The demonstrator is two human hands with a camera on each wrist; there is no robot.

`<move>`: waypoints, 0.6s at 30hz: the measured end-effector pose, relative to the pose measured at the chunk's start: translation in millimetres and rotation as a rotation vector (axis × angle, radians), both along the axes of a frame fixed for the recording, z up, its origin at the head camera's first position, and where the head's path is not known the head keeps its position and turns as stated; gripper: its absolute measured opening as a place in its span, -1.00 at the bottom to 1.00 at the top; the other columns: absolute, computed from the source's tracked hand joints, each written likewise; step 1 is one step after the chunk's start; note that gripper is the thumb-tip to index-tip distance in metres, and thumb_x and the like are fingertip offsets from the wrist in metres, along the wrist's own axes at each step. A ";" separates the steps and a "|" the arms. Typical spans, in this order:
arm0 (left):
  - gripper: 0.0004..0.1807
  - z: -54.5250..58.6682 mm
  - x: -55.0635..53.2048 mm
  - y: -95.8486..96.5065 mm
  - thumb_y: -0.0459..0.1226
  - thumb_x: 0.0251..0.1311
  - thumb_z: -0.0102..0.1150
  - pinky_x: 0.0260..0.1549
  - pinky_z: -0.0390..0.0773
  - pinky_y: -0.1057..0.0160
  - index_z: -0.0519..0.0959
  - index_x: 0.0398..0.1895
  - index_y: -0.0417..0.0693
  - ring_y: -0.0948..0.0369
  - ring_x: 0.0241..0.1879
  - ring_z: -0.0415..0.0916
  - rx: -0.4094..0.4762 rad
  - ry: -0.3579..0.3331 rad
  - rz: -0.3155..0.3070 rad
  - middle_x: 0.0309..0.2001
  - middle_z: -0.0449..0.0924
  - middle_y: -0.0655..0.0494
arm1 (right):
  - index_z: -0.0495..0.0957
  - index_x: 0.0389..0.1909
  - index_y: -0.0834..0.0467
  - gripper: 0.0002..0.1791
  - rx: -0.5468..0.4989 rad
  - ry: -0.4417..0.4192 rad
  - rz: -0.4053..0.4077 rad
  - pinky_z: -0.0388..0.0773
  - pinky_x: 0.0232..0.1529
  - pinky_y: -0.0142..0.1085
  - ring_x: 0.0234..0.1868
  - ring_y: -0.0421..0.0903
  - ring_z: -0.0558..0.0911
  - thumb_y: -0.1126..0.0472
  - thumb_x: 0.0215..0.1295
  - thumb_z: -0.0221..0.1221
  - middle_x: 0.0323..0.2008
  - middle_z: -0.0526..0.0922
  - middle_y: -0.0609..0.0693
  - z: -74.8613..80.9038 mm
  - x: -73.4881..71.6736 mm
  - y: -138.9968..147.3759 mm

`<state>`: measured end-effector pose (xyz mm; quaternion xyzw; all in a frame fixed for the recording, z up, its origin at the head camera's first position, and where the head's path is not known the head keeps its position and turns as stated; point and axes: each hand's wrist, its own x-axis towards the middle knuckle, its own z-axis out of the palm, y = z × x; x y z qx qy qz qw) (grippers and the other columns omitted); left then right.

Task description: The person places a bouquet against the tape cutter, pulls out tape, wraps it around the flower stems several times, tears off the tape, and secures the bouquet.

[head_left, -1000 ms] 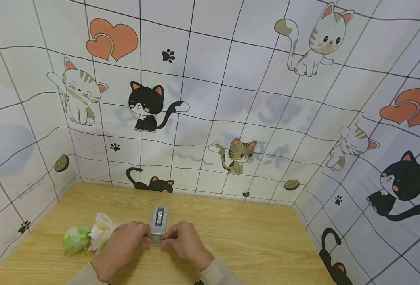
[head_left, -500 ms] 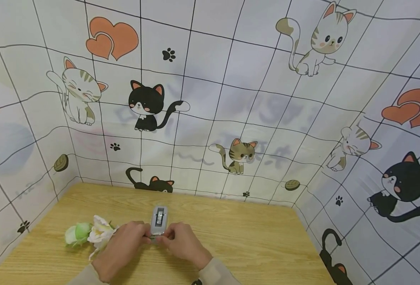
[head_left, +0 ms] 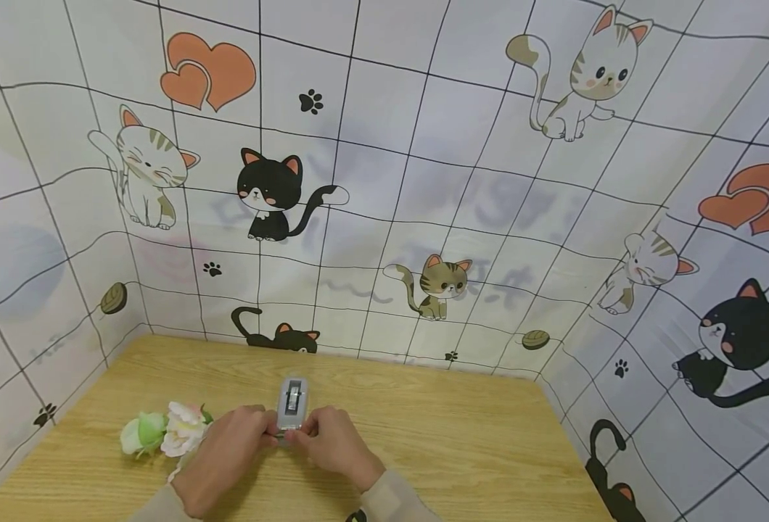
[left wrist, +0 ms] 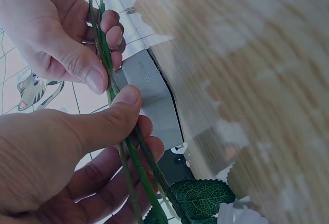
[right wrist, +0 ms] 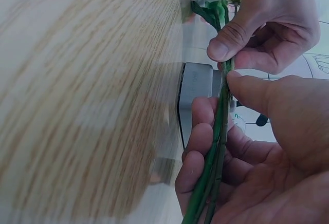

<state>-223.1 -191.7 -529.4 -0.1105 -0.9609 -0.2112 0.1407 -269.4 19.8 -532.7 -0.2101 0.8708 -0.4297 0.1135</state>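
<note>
Several green stems of artificial flowers [left wrist: 132, 154] run between both hands as one bundle. My left hand [head_left: 224, 446] pinches them between thumb and fingers, nearer the blooms. Close beside it, my right hand [head_left: 340, 444] pinches the same stems [right wrist: 218, 126] toward their cut ends. A glossy clear patch, perhaps tape, shows on the stems between the thumbs in the left wrist view. Past the left hand lie a pale green bloom [head_left: 143, 433] and a white-pink bloom [head_left: 183, 429]. Just beyond the fingertips stands a grey tape dispenser [head_left: 292, 418], its front end partly hidden by the hands.
The wooden table [head_left: 450, 435] extends to the right of the hands. White cloth walls [head_left: 371, 181] printed with cats and grid lines rise at its back and sides.
The blooms have turned about the stems, the white-pink one now showing a different side and some green leaf. My right fingertips have shifted slightly left, closer to the left hand. The dispenser stays put.
</note>
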 end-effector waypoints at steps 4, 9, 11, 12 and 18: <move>-0.57 0.0 -0.3 0.9 -0.23 0.09 0.78 -0.51 0.38 0.32 0.59 -0.59 0.24 0.44 -0.50 0.32 0.008 -0.012 0.000 -0.49 0.52 0.39 | 0.70 -0.47 0.12 -0.60 0.010 0.024 -0.009 0.28 -0.63 -0.47 -0.66 -0.33 0.44 0.05 0.56 0.55 -0.64 0.59 -0.23 -0.5 0.4 -0.3; -0.54 -0.3 -1.2 2.0 -0.25 0.11 0.79 -0.51 0.38 0.31 0.56 -0.59 0.23 0.40 -0.49 0.32 0.002 -0.039 0.011 -0.50 0.51 0.37 | 0.74 -0.50 0.14 -0.59 0.030 0.046 -0.015 0.23 -0.65 -0.48 -0.68 -0.35 0.39 0.06 0.57 0.54 -0.68 0.54 -0.27 -2.6 1.8 -1.0; -0.53 -0.4 -1.7 2.1 -0.26 0.11 0.79 -0.51 0.37 0.31 0.55 -0.60 0.23 0.39 -0.49 0.32 0.000 -0.044 0.011 -0.50 0.51 0.36 | 0.76 -0.52 0.15 -0.58 0.039 0.056 -0.013 0.22 -0.65 -0.48 -0.69 -0.36 0.36 0.06 0.57 0.54 -0.70 0.52 -0.28 -3.5 2.1 -1.5; -0.53 -0.4 -1.9 2.2 -0.26 0.11 0.79 -0.50 0.37 0.31 0.55 -0.60 0.22 0.38 -0.49 0.32 -0.001 -0.045 0.010 -0.50 0.52 0.36 | 0.76 -0.52 0.15 -0.57 0.045 0.065 -0.011 0.20 -0.65 -0.49 -0.69 -0.36 0.35 0.06 0.58 0.54 -0.70 0.51 -0.29 -4.0 2.2 -1.9; -0.52 -0.9 -3.1 1.6 -0.30 0.10 0.79 -0.49 0.38 0.30 0.56 -0.60 0.23 0.36 -0.47 0.35 0.000 -0.056 0.010 -0.49 0.53 0.36 | 0.77 -0.54 0.17 -0.55 0.089 0.112 -0.004 0.18 -0.65 -0.48 -0.67 -0.37 0.33 0.06 0.59 0.53 -0.68 0.51 -0.29 -3.5 2.9 -3.4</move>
